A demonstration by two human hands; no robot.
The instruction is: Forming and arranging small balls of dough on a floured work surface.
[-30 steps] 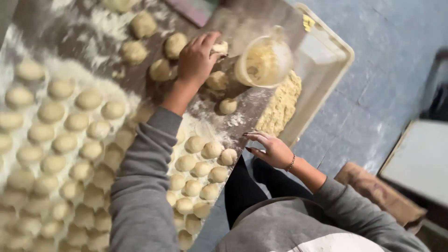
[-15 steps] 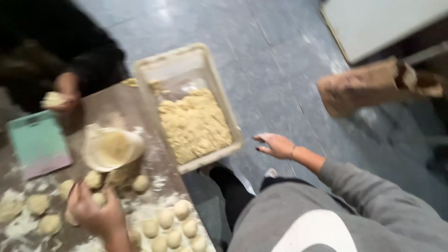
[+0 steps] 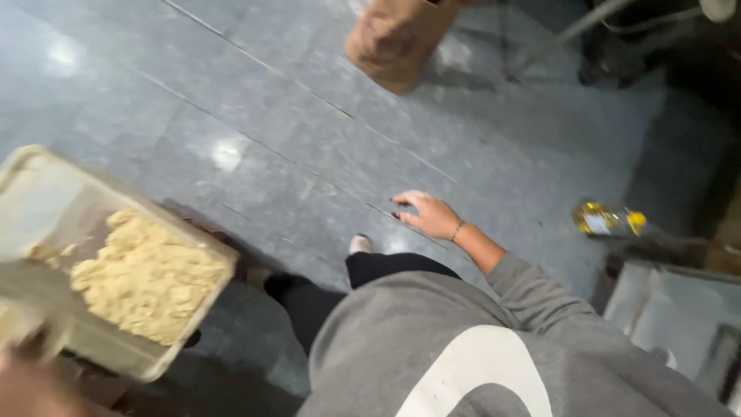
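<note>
Seeing right hand (image 3: 431, 215) spread, empty, above floor (image 3: 255, 116); left hand blurred, state unclear; crumb tray (image 3: 202, 303) at 9 o'clock.

Grey stone floor (image 3: 255, 116), polished, thin seams running diagonally. On it: brown paper bag (image 3: 397, 38) at top, upright; bottle (image 3: 606, 220) of yellow liquid lying on its side at right; shoe (image 3: 360, 244) near centre. Tray (image 3: 46, 185) of crumbly dough overhanging at left.
</note>
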